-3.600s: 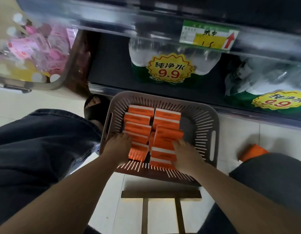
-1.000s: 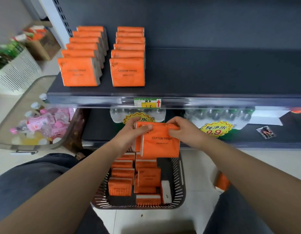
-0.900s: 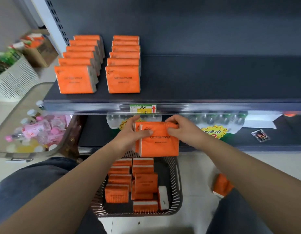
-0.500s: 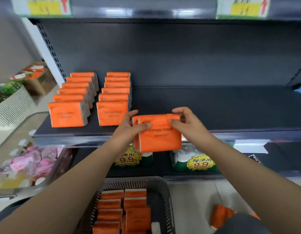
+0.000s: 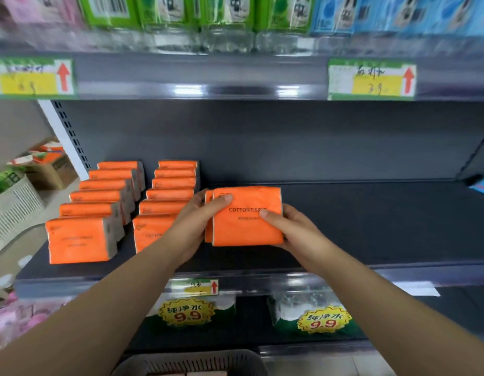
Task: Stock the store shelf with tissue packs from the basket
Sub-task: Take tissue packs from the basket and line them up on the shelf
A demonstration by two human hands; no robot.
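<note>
I hold a small upright bunch of orange tissue packs (image 5: 246,221) marked COTTON TISSUE between both hands, over the dark shelf (image 5: 371,221). My left hand (image 5: 197,221) grips their left side, my right hand (image 5: 287,226) their right side. Whether the packs touch the shelf I cannot tell. Two rows of the same orange packs stand on the shelf to the left: the outer row (image 5: 81,240) and the inner row (image 5: 170,185), which my left hand partly hides. Only the rim of the grey basket (image 5: 192,362) shows at the bottom edge.
The shelf right of the held packs is bare dark metal. An upper shelf (image 5: 208,74) with price tags carries bottles and packs. Below, bottled water with 9.9 stickers (image 5: 186,313). A white basket (image 5: 13,204) and a cardboard box (image 5: 45,166) stand at the left.
Both hands picked the packs out of the basket, lifted them past the shelf edge and moved them onto the shelf area beside the second row. The view tilted upward.
</note>
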